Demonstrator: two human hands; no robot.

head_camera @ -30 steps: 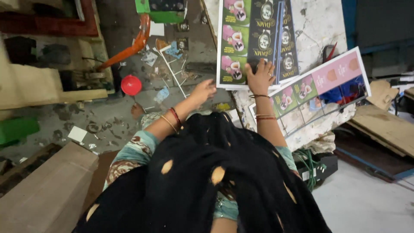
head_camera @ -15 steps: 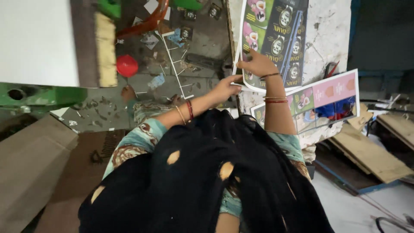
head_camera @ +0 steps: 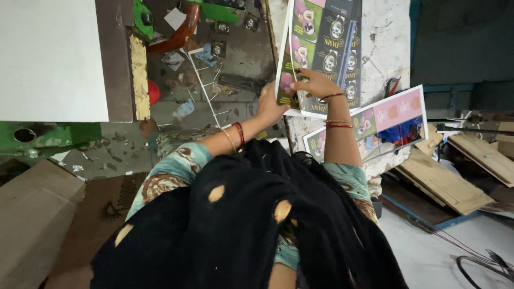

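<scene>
A stack of printed sheets (head_camera: 321,48), covered in rows of pink, green and dark package panels, is held at its near corner by both hands. The left hand (head_camera: 269,105) is set against the stack's left edge and lower corner, its grip closed on the paper there, while the right hand (head_camera: 313,84) lies over the top face with the fingers (head_camera: 297,72) curled down onto the print. Compared with a second earlier, the left hand has been brought across from open air beside the sheets to the stack's edge, and the stack has been drawn nearer and lifted at its left side, so that the sheets are now seen tilted rather than lying flat. From this it is judged that the stack has been taken fully in hand and is being squared or raised off the white worktop (head_camera: 385,59) that carries it. A second printed sheet (head_camera: 385,118), pink and green with a blue patch, is left lying apart to the right, untouched. Paper scraps are scattered over the dirty floor (head_camera: 225,69) on the left, beside a green machine part (head_camera: 37,134) and a red round object (head_camera: 154,92).
</scene>
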